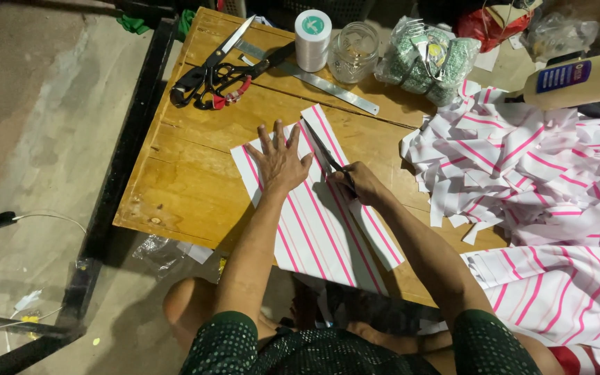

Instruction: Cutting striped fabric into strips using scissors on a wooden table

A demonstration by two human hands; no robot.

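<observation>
Sat on a bare grey concrete floor point(29, 139), stained and dusty. Stood low and wooden as a table point(182, 187), framed by black metal bars point(116, 167). Lay dimly lit beyond.

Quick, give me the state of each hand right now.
Left hand: open, fingers spread, pressed flat on the white fabric sheet with pink stripes.
Right hand: closed on the black-handled scissors, blades in that sheet.

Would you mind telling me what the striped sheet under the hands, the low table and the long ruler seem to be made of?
Striped sheet: looks like thin woven fabric, matte white with pink stripes; it lies limp and flat. Low table: wooden planks, glossy yellowish varnish, grain and seams visible. Ruler: probably steel, a thin grey strip with a dull sheen.
</observation>
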